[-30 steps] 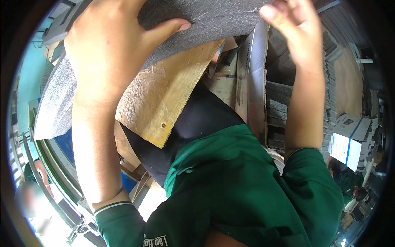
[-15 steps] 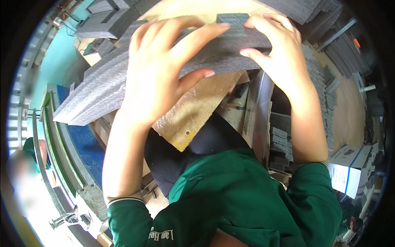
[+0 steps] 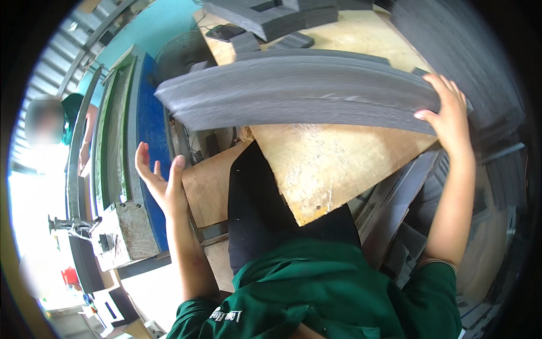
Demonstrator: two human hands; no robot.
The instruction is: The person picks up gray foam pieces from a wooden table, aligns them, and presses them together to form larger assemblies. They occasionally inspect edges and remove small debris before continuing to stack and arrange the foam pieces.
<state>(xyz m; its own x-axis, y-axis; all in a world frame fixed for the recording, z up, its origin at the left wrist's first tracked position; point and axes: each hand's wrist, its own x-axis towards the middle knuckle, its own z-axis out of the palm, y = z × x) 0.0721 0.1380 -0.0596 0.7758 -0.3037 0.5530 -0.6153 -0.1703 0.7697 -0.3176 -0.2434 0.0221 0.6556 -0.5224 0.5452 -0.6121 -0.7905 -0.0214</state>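
A long stack of dark grey foam strips [image 3: 299, 93] lies across the wooden board [image 3: 333, 169] in front of me, its left end jutting past the board's edge. At the stack's right end is my right hand [image 3: 451, 116], thumb on the near side and fingers over the far side, gripping it. My left hand [image 3: 166, 183] is off the foam, raised at the left beside the blue-sided bench. Its fingers are apart and hold nothing. The underside of the stack is hidden.
Cut grey foam blocks [image 3: 282, 20] and a dark phone-like object [image 3: 225, 33] lie on the table's far side. A round fan guard [image 3: 180, 56] stands behind the stack's left end. At the left is a bench with green rails [image 3: 116, 135]; beyond it sits another person [image 3: 73, 116].
My left hand has come off the foam and moved down to the left. The right hand stays at the stack's right end. My view has shifted, showing more of the table.
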